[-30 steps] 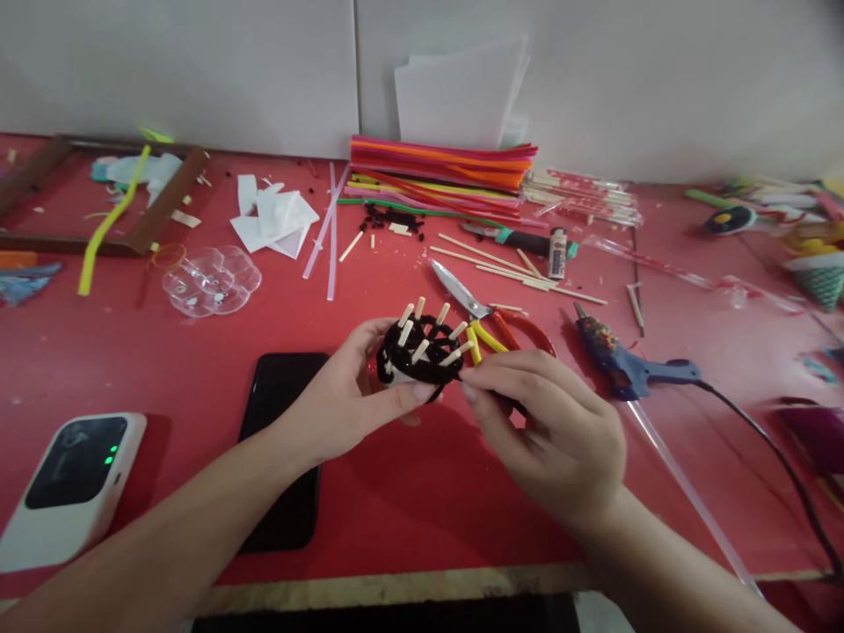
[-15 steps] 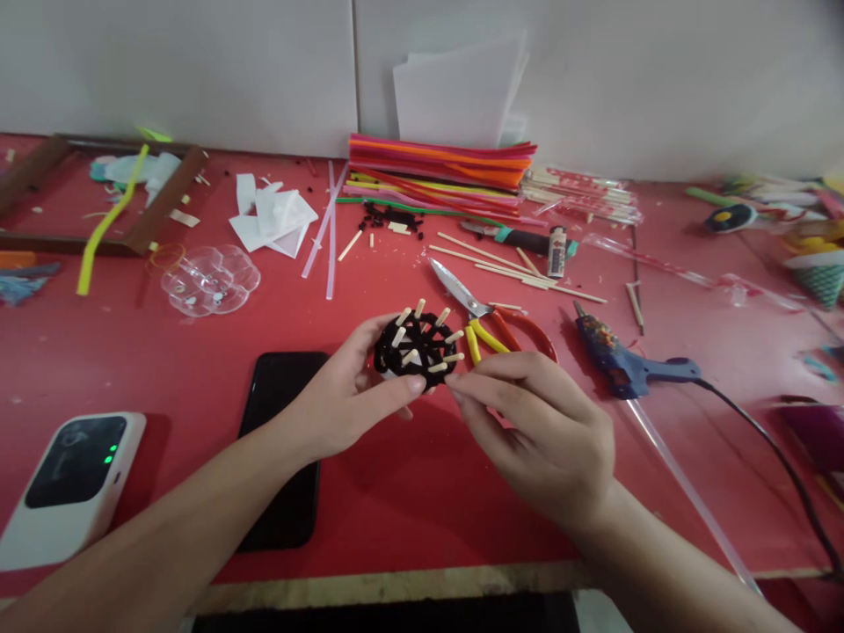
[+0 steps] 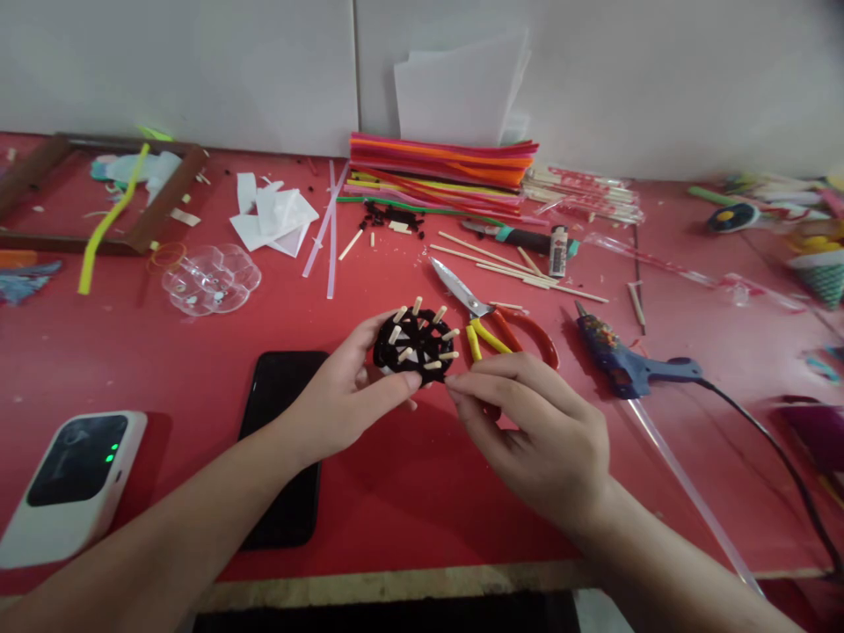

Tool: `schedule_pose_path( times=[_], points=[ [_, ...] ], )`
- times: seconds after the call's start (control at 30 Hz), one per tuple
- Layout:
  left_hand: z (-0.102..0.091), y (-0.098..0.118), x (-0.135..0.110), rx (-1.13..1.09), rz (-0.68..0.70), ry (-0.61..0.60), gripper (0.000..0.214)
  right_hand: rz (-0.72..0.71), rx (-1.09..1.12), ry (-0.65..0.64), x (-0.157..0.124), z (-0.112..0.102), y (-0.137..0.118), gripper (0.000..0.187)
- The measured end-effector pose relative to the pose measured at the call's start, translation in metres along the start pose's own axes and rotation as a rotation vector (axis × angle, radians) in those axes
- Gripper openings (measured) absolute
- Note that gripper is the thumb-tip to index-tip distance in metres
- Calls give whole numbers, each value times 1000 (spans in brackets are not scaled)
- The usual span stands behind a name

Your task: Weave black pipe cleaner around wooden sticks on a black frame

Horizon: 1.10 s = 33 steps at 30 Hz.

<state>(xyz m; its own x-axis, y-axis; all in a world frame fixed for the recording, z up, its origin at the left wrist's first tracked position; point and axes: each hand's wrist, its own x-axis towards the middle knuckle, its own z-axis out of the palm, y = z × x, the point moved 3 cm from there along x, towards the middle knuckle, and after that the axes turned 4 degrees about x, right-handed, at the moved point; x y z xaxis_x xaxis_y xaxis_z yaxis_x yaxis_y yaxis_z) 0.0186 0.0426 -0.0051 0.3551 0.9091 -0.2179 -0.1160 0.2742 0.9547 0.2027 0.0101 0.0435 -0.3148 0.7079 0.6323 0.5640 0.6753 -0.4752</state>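
My left hand (image 3: 360,387) is closed round the near-left side of a small black wheel (image 3: 389,354) with spokes, which looks wound from fuzzy pipe cleaner. Several short pale wooden pegs (image 3: 451,334) stick up from its rim. The left thumb presses on the near edge. At the lower right of the rim, the thumb and fingertips of my right hand (image 3: 534,431) pinch a black strand of pipe cleaner (image 3: 438,378) that runs off the wheel; most of it is hidden. Just beyond the right hand lie scissors (image 3: 471,303) with red and yellow handles.
A blue glue gun (image 3: 613,360) with its cord lies at right. Behind are bundled pipe cleaners (image 3: 441,163), wooden sticks (image 3: 501,265), a lighter (image 3: 557,252) and white paper pieces (image 3: 280,220). A black phone (image 3: 280,501) and a white device (image 3: 79,466) lie at left.
The wheel and both hands have shifted very slightly left and up. The grip of each hand stays the same.
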Motion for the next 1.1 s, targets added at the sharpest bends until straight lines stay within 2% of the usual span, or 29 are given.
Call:
schedule_pose_path(
  times=[0.27, 0.6, 0.9, 1.1],
  points=[
    [-1, -5, 0, 2, 21, -29, 71, 4, -24, -15, -1, 0, 1, 20],
    [3, 1, 3, -32, 82, -41, 72, -18, -47, -19, -1, 0, 1, 18],
    [2, 1, 3, -41, 28, -69, 67, -40, -53, -3, 0, 0, -1, 13],
    [1, 0, -1, -108, -115, -77, 61, -37, -58, 0, 0, 0, -2, 12]
  ],
)
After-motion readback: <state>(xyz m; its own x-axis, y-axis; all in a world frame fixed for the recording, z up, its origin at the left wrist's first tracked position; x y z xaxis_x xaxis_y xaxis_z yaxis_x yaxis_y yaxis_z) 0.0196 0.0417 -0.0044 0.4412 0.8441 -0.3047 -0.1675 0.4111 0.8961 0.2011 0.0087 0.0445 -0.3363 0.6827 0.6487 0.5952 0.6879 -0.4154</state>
